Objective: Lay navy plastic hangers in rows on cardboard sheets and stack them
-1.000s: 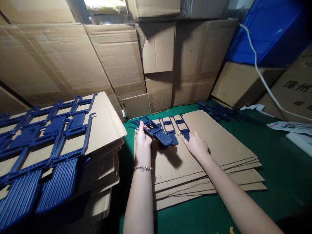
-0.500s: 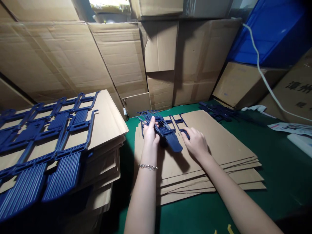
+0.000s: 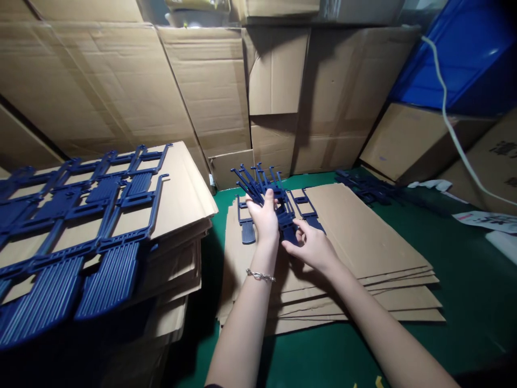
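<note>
The thumb and forefinger of the right hand point(image 3: 314, 248) were curled and slightly parted at the lower, flat end of a fanned bundle of dark blue plastic frames point(image 3: 286, 219); whether they had pinched a single frame or merely touched the bundle could not be told. The left hand point(image 3: 264, 218) was wrapped round the bundle's middle, thumb uppermost and most of its other fingers out of sight, with thin hooked rods splaying out beyond it. The bundle was held above a low stack of flat brown cardboard sheets point(image 3: 363, 245).

On the top sheet, a dark blue plastic frame with a ribbed end point(image 3: 248, 233) lay just left of the left hand, and a second dark blue plastic frame with a flat end point(image 3: 315, 221) lay right of the bundle, its lower part beside the right hand; anything directly behind the bundle was hidden. This row looked only begun, with several frames not yet laid down.

Farther left, a taller stack of brown cardboard sheets point(image 3: 181, 194) bore overlapping rows of dark blue ribbed plastic frames point(image 3: 109, 272), seemingly much further along. At the back right of the green tabletop point(image 3: 464, 291), a tangled heap of dark blue parts point(image 3: 361, 186) lay in no row
</note>
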Available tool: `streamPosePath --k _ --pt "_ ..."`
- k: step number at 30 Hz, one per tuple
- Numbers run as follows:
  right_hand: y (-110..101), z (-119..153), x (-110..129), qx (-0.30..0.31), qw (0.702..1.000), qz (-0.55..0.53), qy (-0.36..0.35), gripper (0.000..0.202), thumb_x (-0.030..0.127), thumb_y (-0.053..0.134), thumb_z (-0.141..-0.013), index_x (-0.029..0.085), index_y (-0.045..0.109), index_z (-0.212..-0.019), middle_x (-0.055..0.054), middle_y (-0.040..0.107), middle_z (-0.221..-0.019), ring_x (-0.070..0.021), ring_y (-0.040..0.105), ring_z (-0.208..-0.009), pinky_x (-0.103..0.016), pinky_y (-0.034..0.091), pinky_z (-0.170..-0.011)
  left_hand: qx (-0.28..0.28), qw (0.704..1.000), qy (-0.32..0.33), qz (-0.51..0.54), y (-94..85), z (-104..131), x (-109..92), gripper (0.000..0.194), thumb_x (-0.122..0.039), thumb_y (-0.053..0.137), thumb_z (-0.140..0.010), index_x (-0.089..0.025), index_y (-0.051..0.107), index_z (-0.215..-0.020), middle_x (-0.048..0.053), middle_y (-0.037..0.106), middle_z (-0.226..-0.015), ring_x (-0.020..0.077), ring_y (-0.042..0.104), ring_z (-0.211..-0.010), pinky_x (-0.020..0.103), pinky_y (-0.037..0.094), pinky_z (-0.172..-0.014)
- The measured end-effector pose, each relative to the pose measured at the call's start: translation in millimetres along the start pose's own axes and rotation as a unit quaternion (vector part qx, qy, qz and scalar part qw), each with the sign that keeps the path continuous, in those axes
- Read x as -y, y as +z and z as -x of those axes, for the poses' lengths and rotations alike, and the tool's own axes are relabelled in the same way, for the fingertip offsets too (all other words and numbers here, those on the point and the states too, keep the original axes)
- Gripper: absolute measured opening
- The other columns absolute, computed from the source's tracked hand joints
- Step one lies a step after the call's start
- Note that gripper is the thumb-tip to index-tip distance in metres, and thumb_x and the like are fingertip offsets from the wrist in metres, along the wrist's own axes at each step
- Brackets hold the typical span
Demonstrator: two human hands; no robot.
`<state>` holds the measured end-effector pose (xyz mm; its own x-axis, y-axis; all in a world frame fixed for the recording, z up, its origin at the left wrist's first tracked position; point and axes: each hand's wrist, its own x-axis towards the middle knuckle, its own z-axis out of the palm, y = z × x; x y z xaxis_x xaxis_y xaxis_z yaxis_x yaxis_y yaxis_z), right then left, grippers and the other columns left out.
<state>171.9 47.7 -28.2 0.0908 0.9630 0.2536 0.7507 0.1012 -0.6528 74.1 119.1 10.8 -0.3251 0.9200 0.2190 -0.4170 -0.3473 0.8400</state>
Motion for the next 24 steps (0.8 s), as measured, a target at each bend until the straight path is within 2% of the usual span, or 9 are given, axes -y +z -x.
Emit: streamPosePath --k 3,5,8,10,12,15,19,21,24 --pt "-3.4 1.1 -0.6 -0.025 0.999 0.021 -0.017 0.055 0.043 0.052 -0.070 0.017 0.050 -0.119 -0.002 0.059 -0.073 -0.0143 0.054 -0.063 -0.026 0.045 -0.058 0.010 1.000 0.002 -0.004 5.5 6.1 -7.9 0.027 -0.040 0.056 -0.077 -0.020 0.043 -0.089 0.001 0.055 -0.077 0.0099 0.054 -0.059 0.022 0.047 -0.055" --pt "-3.1 2.7 -2.1 -0.083 0.995 0.030 -0.051 0.057 0.039 0.048 -0.072 0.013 0.048 -0.123 -0.006 0.062 -0.088 -0.0163 0.057 -0.071 -0.027 0.048 -0.064 0.024 0.999 -0.007 0.020 7.3 6.4 -13.1 0.026 -0.042 0.053 -0.079 -0.020 0.043 -0.089 0.001 0.054 -0.075 0.0098 0.054 -0.058 0.023 0.047 -0.057" --pt "-1.1 5.6 -3.0 -0.164 0.974 0.073 -0.139 0.060 0.037 0.043 -0.076 0.007 0.042 -0.128 -0.011 0.053 -0.116 -0.0190 0.057 -0.091 -0.027 0.048 -0.080 0.050 0.997 -0.015 0.060 8.0 4.7 -17.9 0.025 -0.040 0.054 -0.078 -0.020 0.044 -0.089 0.001 0.054 -0.076 0.0089 0.053 -0.057 0.023 0.048 -0.059" --pt "-2.1 5.7 -2.5 -0.165 0.968 0.089 -0.166 0.059 0.036 0.040 -0.078 0.007 0.040 -0.129 -0.011 0.047 -0.124 -0.0191 0.055 -0.100 -0.026 0.047 -0.083 0.065 0.996 -0.016 0.050 7.3 3.6 -18.6 0.024 -0.038 0.057 -0.077 -0.020 0.045 -0.087 0.000 0.054 -0.073 0.0091 0.053 -0.056 0.022 0.046 -0.057" --pt "-7.8 2.5 -4.1 -0.147 0.978 0.086 -0.119 0.058 0.035 0.038 -0.079 0.010 0.038 -0.131 -0.010 0.050 -0.121 -0.0199 0.056 -0.098 -0.028 0.047 -0.082 0.076 0.997 -0.016 0.028 5.4 2.0 -17.7 0.025 -0.037 0.059 -0.075 -0.020 0.045 -0.084 -0.001 0.053 -0.066 0.0092 0.052 -0.054 0.021 0.044 -0.053" --pt "-26.2 -8.3 -17.3 -0.122 0.986 0.102 0.041 0.057 0.038 0.037 -0.080 0.016 0.035 -0.134 -0.011 0.059 -0.102 -0.0231 0.058 -0.089 -0.033 0.047 -0.076 0.080 0.996 -0.027 0.037 0.3 -2.9 -15.8 0.026 -0.036 0.062 -0.073 -0.019 0.044 -0.082 -0.003 0.052 -0.060 0.0079 0.049 -0.049 0.019 0.041 -0.049" --pt "-53.6 -23.2 -52.9 -0.058 0.952 0.189 0.232 0.052 0.040 0.034 -0.082 0.020 0.038 -0.130 -0.014 0.060 -0.087 -0.0291 0.058 -0.080 -0.037 0.045 -0.065 0.053 0.991 -0.098 0.069 -6.7 -13.2 -17.2 0.026 -0.032 0.064 -0.072 -0.017 0.043 -0.074 -0.004 0.049 -0.055 0.0053 0.044 -0.043 0.016 0.039 -0.046" --pt "-59.8 -26.6 -69.2 -0.019 0.929 0.234 0.285 0.050 0.042 0.035 -0.081 0.019 0.044 -0.124 -0.016 0.058 -0.089 -0.0317 0.057 -0.081 -0.039 0.044 -0.064 0.026 0.985 -0.142 0.097 -9.4 -18.2 -19.1 0.022 -0.027 0.061 -0.074 -0.016 0.042 -0.073 -0.005 0.048 -0.052 0.0043 0.043 -0.042 0.014 0.037 -0.045" --pt "-57.7 -26.6 -82.4 -0.017 0.918 0.271 0.289 0.047 0.039 0.037 -0.081 0.015 0.047 -0.120 -0.017 0.053 -0.101 -0.0313 0.054 -0.090 -0.040 0.044 -0.071 -0.007 0.974 -0.183 0.133 -14.7 -25.3 -20.6 0.017 -0.023 0.054 -0.080 -0.017 0.040 -0.072 -0.006 0.044 -0.049 0.0041 0.041 -0.040 0.013 0.034 -0.042"
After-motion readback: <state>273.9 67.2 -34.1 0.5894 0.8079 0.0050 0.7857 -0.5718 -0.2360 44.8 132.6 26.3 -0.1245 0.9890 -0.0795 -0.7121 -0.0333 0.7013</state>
